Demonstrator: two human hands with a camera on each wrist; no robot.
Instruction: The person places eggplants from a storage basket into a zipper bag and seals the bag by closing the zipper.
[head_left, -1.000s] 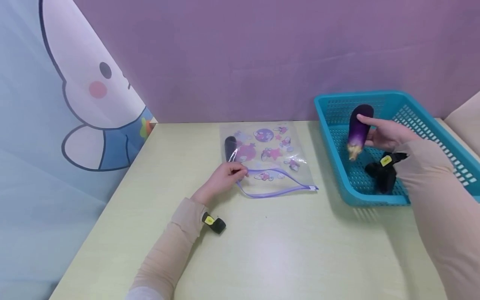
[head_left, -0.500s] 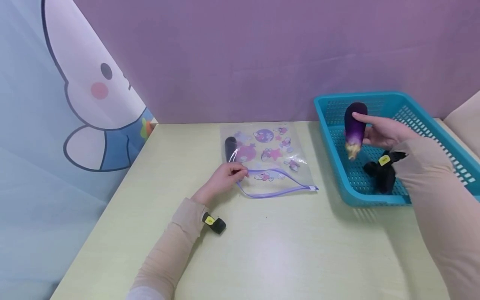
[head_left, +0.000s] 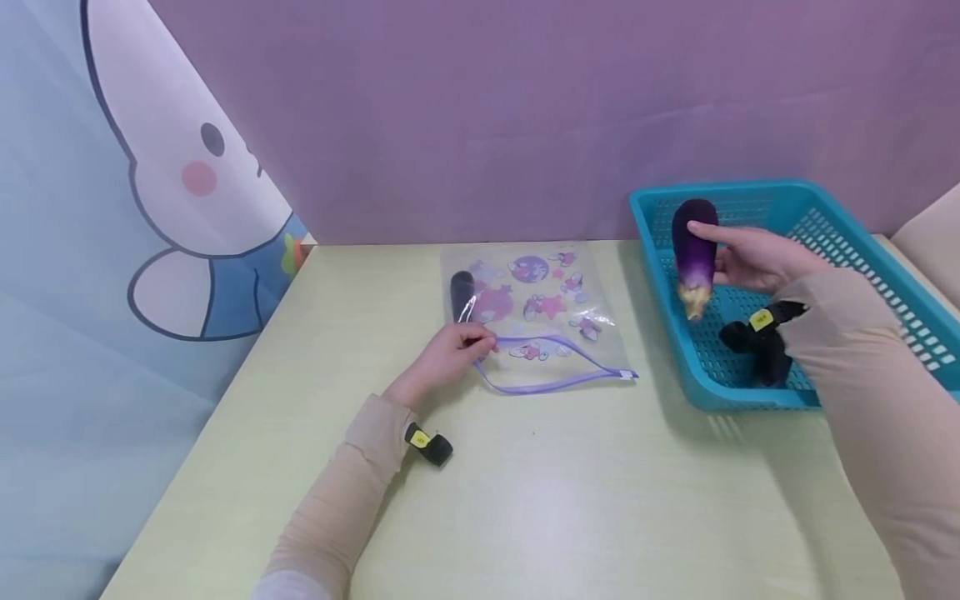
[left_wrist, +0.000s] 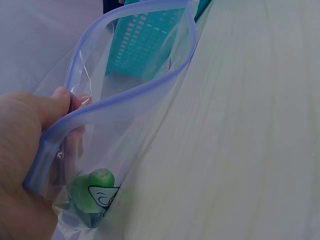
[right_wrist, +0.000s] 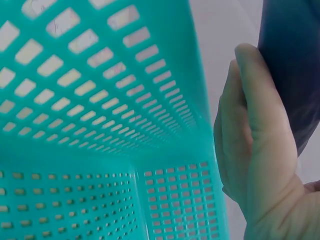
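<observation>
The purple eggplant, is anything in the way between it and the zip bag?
Yes: the left wall of the blue-green basket stands between the purple eggplant in the right hand and the clear zip bag. I can't tell whether the eggplant's lower end is above the rim. Past that wall, nothing visible blocks the bag's open mouth.

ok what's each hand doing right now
Left hand: closed, pinching the rim of the clear zip bag.
Right hand: closed, holding an eggplant over the teal basket.
</observation>
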